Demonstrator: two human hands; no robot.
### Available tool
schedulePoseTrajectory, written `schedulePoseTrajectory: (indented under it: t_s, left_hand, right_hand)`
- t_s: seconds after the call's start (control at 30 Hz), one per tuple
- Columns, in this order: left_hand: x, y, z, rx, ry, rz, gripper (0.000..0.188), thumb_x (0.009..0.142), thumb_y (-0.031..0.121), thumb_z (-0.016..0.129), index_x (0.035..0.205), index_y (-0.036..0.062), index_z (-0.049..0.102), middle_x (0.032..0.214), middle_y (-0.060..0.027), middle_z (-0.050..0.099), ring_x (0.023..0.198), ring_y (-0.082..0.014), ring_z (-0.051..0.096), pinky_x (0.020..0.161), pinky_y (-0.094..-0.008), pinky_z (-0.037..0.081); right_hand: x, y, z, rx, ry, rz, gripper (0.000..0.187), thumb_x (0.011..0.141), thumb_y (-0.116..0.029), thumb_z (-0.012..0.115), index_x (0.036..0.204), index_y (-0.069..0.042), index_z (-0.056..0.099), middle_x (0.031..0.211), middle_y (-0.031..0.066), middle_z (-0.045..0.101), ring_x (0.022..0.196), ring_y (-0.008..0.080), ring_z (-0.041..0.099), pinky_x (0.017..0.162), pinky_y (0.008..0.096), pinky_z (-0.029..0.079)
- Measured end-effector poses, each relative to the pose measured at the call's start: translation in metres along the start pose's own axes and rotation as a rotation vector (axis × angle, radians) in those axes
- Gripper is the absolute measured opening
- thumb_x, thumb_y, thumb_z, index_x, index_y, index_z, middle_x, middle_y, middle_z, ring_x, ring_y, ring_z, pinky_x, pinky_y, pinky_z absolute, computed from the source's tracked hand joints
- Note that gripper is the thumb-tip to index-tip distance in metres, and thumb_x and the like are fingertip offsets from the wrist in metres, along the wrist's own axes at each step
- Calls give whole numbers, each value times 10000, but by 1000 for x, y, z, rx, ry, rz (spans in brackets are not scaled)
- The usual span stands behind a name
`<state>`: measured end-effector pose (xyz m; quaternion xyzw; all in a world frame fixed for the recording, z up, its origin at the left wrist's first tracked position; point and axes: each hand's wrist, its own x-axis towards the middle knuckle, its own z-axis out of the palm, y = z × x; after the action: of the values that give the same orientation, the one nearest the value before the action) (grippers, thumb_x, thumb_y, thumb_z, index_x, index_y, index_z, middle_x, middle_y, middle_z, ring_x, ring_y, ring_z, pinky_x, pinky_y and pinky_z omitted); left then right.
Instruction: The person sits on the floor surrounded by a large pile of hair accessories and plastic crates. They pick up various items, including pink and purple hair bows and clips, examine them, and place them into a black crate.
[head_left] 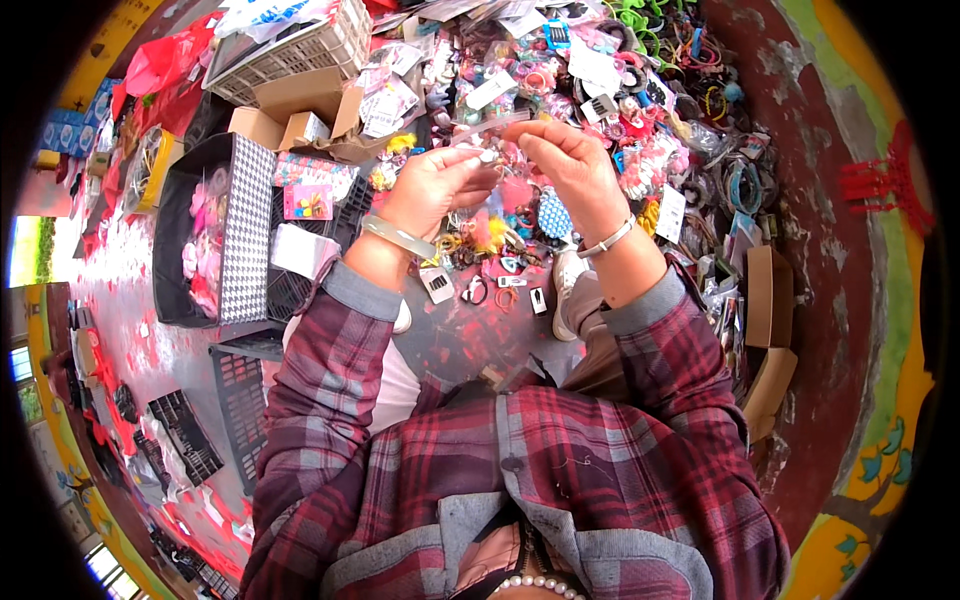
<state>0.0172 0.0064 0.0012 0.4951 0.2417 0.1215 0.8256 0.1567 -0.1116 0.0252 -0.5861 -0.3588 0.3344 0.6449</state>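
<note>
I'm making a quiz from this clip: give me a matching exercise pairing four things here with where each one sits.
1. pale bangle
2. silver bracelet
3. houndstooth box
4. white plastic basket

a. right wrist
b. upper left, behind cardboard boxes
c. left wrist
d. left of the left hand

Pairs: 1-c, 2-a, 3-d, 4-b

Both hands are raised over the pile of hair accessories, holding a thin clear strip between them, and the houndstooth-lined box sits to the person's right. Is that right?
Not quite. The houndstooth-lined box sits to the person's left, not right, as the head view shows. The rest holds: the left hand and right hand are raised over the pile of hair accessories, holding the thin clear strip between them.
</note>
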Motion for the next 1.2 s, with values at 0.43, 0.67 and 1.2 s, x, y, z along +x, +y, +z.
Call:
schedulePoseTrajectory:
  t_s: [0.43, 0.67, 1.2]
  left_hand:
    - [-12, 10, 9, 266, -22, 109, 400, 938, 320, 355, 1225, 65, 466, 981, -113, 608, 884, -180, 603, 779, -287, 482]
    - [-15, 15, 11, 260, -70, 182, 411, 945, 294, 353, 1227, 13, 455, 1008, -106, 604, 930, -159, 579, 813, -281, 459]
    - [-9, 10, 2, 68, -24, 143, 346, 931, 214, 381, 1164, -11, 501, 1074, -109, 573, 990, -196, 573, 863, -300, 457]
  right_hand:
    - [-2, 2, 9, -816, -28, -570, 324, 658, -22, 618, 975, -90, 619, 960, 87, 587, 877, 252, 563, 751, 326, 470]
    - [-8, -4, 17, -880, -39, -537, 273, 646, -51, 630, 918, -70, 612, 912, 97, 582, 877, 290, 541, 754, 366, 455]
    - [-8, 3, 20, -761, 10, -605, 272, 621, -5, 626, 890, -46, 616, 936, 99, 588, 889, 291, 548, 779, 355, 456]
